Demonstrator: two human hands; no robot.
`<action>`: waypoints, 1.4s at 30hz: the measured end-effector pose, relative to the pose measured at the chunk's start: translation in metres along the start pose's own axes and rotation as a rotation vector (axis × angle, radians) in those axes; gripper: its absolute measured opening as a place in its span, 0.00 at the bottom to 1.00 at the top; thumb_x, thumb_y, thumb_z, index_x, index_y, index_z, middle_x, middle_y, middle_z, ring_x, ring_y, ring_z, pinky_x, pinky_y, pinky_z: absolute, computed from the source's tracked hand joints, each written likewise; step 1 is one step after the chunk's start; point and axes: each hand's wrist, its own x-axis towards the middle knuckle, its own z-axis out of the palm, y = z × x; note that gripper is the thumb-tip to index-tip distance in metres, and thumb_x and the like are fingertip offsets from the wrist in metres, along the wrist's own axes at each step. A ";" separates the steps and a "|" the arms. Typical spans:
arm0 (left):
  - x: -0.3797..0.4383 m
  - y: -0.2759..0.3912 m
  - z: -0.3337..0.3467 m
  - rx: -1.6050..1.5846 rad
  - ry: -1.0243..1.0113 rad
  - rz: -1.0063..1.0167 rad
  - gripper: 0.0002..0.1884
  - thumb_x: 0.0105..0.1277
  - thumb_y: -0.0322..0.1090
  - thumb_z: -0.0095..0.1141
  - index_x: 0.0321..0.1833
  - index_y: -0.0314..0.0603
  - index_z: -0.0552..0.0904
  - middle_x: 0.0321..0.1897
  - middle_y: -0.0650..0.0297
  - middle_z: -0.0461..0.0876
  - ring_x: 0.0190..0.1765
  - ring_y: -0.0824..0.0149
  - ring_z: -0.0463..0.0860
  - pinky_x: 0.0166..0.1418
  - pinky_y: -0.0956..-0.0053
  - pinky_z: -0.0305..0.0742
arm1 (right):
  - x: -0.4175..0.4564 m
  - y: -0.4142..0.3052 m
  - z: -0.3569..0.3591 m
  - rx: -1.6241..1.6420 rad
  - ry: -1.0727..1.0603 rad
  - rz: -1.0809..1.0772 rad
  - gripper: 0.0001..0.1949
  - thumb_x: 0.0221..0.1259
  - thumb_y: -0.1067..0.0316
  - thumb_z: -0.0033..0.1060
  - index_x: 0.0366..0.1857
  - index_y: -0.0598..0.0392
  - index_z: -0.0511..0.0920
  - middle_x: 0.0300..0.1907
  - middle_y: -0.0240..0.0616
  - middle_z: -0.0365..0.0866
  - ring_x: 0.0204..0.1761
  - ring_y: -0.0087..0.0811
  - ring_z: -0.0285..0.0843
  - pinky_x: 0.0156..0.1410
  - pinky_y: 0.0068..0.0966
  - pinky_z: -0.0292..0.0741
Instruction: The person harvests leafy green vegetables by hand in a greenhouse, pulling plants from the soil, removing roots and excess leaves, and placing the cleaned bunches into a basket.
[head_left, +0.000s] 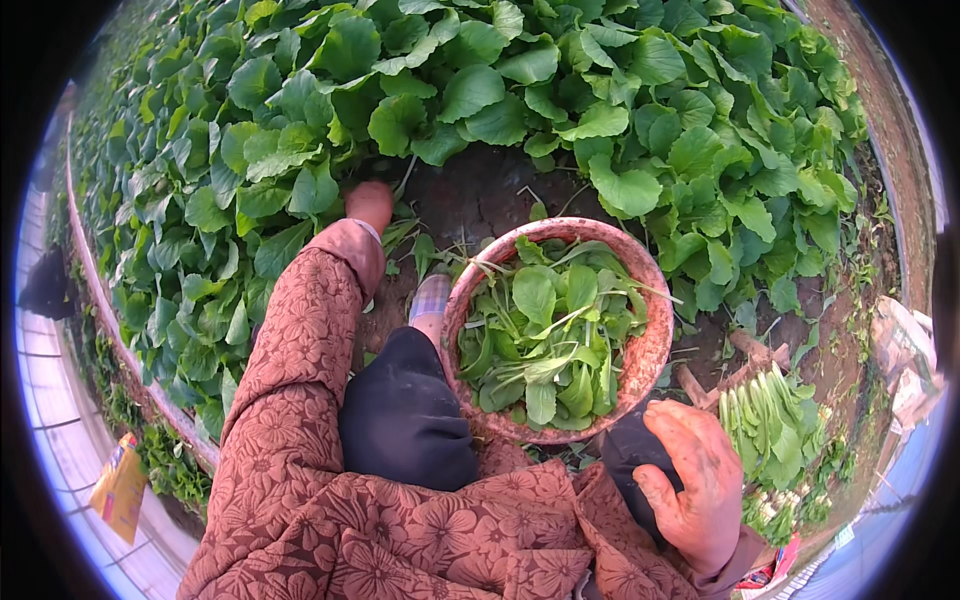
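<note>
My left hand (370, 204) reaches in among the leafy green plants (296, 169) at the edge of a bare soil patch (480, 191). Leaves hide its fingers, so what it touches cannot be told. Soil-stained and holding nothing, my right hand (697, 480) hovers by my right knee, thumb apart from the fingers. Between my knees stands a round, reddish, worn basin (652, 330), just beyond that hand. Loose picked greens (551, 330) fill much of it, with some pale stems over the rim.
Bundled greens (772, 420) lie at the right beside a wooden piece (739, 367). Farther right is a crumpled sack (904, 360). A yellow packet (120, 480) rests on the paved path (56, 375) at left. Dense plants stand ahead.
</note>
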 end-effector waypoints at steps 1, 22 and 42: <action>0.000 -0.001 -0.002 -0.002 0.004 0.006 0.12 0.65 0.33 0.52 0.42 0.45 0.89 0.44 0.53 0.88 0.48 0.52 0.88 0.46 0.55 0.84 | 0.000 0.000 0.000 -0.009 -0.008 -0.005 0.25 0.52 0.64 0.72 0.56 0.58 0.77 0.54 0.47 0.79 0.54 0.49 0.79 0.61 0.41 0.74; -0.061 -0.025 -0.038 0.025 -0.220 0.336 0.15 0.59 0.41 0.63 0.46 0.42 0.85 0.39 0.51 0.87 0.46 0.48 0.86 0.49 0.53 0.81 | -0.010 -0.004 0.006 -0.083 0.033 -0.083 0.24 0.54 0.66 0.70 0.57 0.58 0.76 0.54 0.47 0.79 0.54 0.49 0.78 0.60 0.42 0.74; -0.361 0.118 -0.350 -1.736 -0.458 0.993 0.25 0.65 0.42 0.67 0.61 0.36 0.78 0.48 0.60 0.84 0.48 0.67 0.85 0.57 0.68 0.81 | -0.037 0.014 0.021 0.797 0.273 -0.265 0.42 0.52 0.56 0.80 0.70 0.59 0.65 0.65 0.40 0.74 0.67 0.33 0.70 0.73 0.31 0.65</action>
